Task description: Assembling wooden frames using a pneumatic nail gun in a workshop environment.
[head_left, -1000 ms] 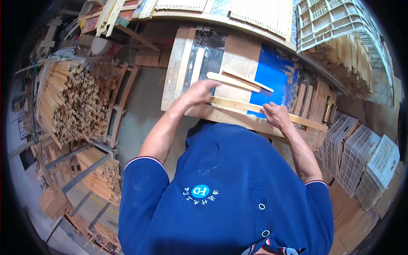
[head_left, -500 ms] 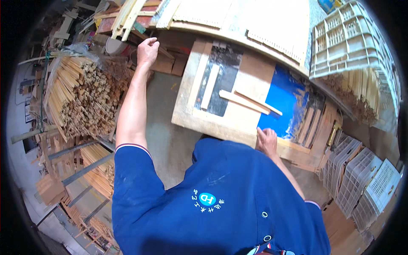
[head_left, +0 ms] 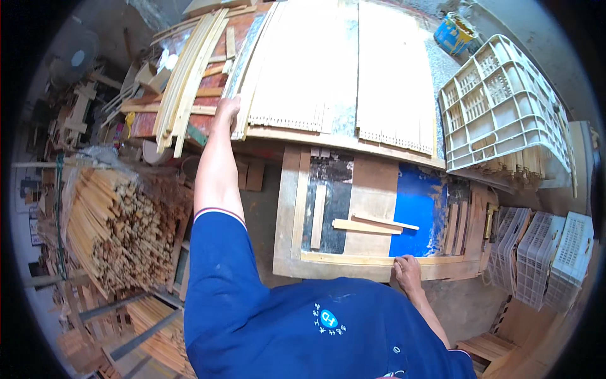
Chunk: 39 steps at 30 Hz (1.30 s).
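Currently, a long wooden strip lies along the near edge of the workbench, just beside the right hand. That hand rests at the edge with its fingers bent; whether they grasp the strip, I cannot tell. Beyond it, two short sticks lie close together at a slight angle, reaching from the brown panel onto the blue panel. Another stick lies farther left, on a dark patch.

The left arm is stretched out to the far table, where the left hand is next to some narrow strips. Its fingers are mostly hidden, so I cannot tell whether they grasp anything.

Left of that hand is a row of long sticks; to its right lie pale boards. A white crate stands at the right, near a blue bucket.
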Available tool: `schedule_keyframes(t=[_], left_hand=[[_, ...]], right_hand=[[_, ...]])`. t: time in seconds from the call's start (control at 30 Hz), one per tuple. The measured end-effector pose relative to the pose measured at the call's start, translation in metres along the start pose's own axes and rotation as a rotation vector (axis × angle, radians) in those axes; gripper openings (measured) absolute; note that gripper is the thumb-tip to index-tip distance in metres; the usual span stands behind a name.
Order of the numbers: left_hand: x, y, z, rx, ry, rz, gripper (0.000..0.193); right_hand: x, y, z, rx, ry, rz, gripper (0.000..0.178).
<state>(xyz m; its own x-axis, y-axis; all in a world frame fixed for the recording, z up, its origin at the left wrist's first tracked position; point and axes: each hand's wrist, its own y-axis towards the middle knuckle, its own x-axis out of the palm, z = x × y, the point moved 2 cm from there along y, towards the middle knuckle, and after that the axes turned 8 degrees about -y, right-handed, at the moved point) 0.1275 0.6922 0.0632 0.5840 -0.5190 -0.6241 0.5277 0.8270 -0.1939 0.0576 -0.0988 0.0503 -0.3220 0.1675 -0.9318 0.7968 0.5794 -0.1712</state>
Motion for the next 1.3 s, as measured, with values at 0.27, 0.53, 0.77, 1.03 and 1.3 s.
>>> schedule_keyframes(t=[0.27,0.53,0.77,1.03,1.3], left_hand=[[-0.055,-0.121,0.017,0.229,0.218,0.412,0.049],[0.002,-0.35,-0.031,0.392,-0.19,0.305,0.058],[0.06,-0.433,-0.036,0.753,-0.048,0.086,0.06],[0.137,-0.449,0.018,0.929,0.239,-0.141,0.05],[0.188,-0.475,0.03,0.833,0.282,-0.151,0.047]], right_hand=[[-0.053,0.016,-0.003,0.105,0.089,0.191,0.027],[-0.251,0.095,-0.169,-0.695,-0.056,0.568,0.042],[-0.237,0.107,-0.149,-0.717,-0.485,0.278,0.056],[-0.151,0.119,0.027,-0.747,-0.28,0.073,0.035],[-0.075,0.221,0.094,-0.75,-0.18,0.315,0.039]])
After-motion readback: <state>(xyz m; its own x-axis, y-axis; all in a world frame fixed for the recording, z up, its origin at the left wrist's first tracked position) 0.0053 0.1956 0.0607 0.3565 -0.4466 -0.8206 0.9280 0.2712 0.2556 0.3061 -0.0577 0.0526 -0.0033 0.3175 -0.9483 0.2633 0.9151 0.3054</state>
